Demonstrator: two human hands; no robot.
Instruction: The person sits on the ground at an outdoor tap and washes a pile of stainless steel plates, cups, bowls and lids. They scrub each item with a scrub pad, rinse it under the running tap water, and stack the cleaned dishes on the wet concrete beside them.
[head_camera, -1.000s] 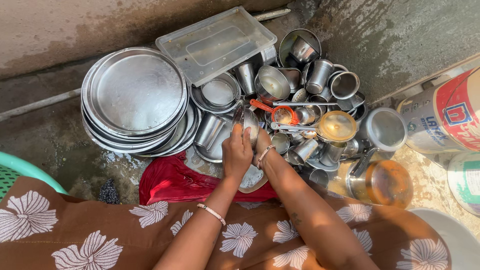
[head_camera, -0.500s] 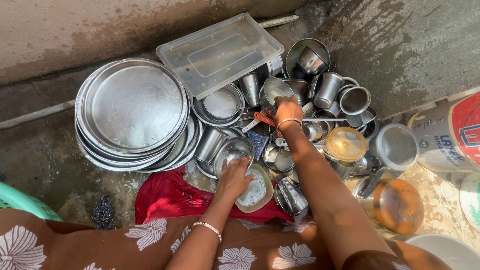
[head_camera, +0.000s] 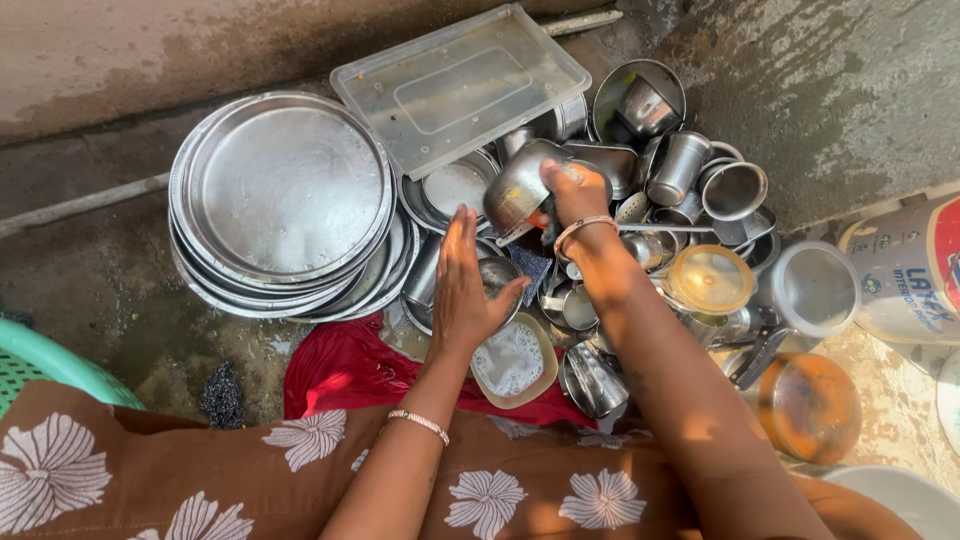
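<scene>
The right hand (head_camera: 578, 195) has risen from the heap since a moment ago, fingers now clamped on a small steel bowl (head_camera: 520, 185) at twelve o'clock. The left hand (head_camera: 465, 285), fingers spread open, rests on another steel bowl (head_camera: 497, 275) at the centre, with the stacked steel plates (head_camera: 285, 200) at nine o'clock.

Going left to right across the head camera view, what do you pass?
Green basket → stack of steel plates → left hand → right hand holding a steel bowl → amber lid → paint bucket

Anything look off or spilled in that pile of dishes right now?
Nothing damaged. The steel cups lie tipped on their sides, heaped loosely. A clear plastic lid sits askew over the vessels. The right hand holds a steel bowl; the left hand rests on another.
</scene>
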